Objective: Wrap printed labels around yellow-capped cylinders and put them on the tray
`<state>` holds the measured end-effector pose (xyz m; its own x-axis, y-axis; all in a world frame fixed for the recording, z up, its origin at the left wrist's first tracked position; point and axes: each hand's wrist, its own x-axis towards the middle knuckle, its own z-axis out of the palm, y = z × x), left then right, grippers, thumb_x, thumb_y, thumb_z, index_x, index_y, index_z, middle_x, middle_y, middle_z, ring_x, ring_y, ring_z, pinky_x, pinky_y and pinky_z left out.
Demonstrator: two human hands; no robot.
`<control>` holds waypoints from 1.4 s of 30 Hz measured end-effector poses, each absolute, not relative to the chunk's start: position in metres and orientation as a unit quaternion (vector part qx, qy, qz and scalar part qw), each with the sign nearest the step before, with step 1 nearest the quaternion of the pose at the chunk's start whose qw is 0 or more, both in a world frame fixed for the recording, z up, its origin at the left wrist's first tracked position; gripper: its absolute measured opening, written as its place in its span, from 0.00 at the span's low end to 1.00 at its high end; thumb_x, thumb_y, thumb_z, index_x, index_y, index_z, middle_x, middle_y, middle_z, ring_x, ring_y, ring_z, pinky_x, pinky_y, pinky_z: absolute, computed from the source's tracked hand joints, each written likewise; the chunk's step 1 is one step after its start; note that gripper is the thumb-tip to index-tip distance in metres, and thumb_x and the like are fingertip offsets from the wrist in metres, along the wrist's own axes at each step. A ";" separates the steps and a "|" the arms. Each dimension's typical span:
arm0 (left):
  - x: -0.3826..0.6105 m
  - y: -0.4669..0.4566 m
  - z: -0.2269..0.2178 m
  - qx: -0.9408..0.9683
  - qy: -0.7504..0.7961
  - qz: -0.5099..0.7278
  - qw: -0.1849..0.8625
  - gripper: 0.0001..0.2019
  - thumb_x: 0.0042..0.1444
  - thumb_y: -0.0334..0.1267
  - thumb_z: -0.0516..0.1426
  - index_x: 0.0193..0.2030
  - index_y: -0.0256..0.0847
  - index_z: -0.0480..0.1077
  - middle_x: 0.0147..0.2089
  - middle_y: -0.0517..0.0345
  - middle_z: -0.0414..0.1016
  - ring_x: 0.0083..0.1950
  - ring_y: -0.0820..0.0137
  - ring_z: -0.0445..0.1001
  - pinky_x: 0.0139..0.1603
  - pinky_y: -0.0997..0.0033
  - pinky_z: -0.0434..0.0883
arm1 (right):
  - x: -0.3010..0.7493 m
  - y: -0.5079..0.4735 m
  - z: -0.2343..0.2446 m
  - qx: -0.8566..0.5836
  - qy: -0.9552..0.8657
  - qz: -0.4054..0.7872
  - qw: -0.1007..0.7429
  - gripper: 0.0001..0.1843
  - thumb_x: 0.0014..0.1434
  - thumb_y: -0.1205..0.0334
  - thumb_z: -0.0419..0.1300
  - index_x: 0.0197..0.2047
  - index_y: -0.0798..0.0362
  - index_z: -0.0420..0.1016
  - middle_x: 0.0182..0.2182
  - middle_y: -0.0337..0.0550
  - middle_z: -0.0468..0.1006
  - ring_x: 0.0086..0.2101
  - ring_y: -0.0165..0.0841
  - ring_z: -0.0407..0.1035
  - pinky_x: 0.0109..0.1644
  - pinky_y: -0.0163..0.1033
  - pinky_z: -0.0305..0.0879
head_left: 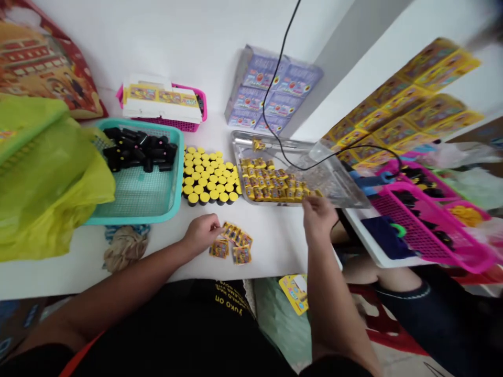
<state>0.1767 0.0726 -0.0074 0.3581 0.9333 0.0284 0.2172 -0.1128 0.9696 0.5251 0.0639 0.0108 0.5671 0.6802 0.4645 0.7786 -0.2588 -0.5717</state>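
Note:
My left hand [201, 234] rests on the white table [275, 251], its fingertips at the edge of a small loose pile of yellow printed packets [233, 243]. Whether those fingers grip a packet, I cannot tell. My right hand [319, 217] hangs at the front rim of a metal tray [338, 180], its fingers over the end of rows of yellow packets [271, 180]. Those fingers are curled, and what lies under them is hidden. Between the hands and the tray, nothing else stands on the table.
Black-bodied, yellow-capped containers [208, 175] stand packed together beside a teal tray [137, 196] of black cylinders. A black cable [275, 89] hangs over the tray. A pink basket [428, 225] and stacked yellow cards [401, 104] lie right; a yellow-green plastic bag [43, 183] lies left.

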 end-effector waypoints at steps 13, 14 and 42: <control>0.169 0.083 -0.007 0.810 0.356 0.206 0.419 0.14 0.36 0.30 0.68 0.18 0.40 0.65 0.25 0.60 0.65 0.27 0.72 0.59 0.30 0.72 0.52 | 0.400 -0.021 -0.027 -0.737 -0.426 0.143 0.504 0.20 0.53 0.42 0.63 0.30 0.52 0.77 0.28 0.41 0.77 0.29 0.34 0.70 0.35 0.39 0.68; 0.169 0.084 -0.009 0.808 0.357 0.209 0.419 0.14 0.37 0.29 0.68 0.17 0.40 0.65 0.25 0.60 0.65 0.27 0.71 0.59 0.30 0.71 0.52 | 0.399 -0.022 -0.029 -0.735 -0.423 0.143 0.510 0.20 0.53 0.42 0.64 0.31 0.53 0.77 0.28 0.41 0.77 0.30 0.34 0.71 0.36 0.39 0.68; 0.174 0.077 0.003 0.628 0.362 0.318 0.611 0.18 0.51 0.49 0.61 0.19 0.38 0.67 0.20 0.61 0.66 0.22 0.76 0.59 0.23 0.74 0.55 | 0.320 0.011 -0.007 -0.590 -0.359 0.424 0.586 0.17 0.44 0.49 0.70 0.24 0.52 0.73 0.19 0.35 0.74 0.20 0.29 0.64 0.26 0.36 0.63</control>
<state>0.1737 0.0770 0.0030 0.5352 0.8437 -0.0418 0.0660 0.0075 0.9978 0.3203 0.0105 -0.0074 0.3824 0.9205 -0.0805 -0.0743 -0.0562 -0.9957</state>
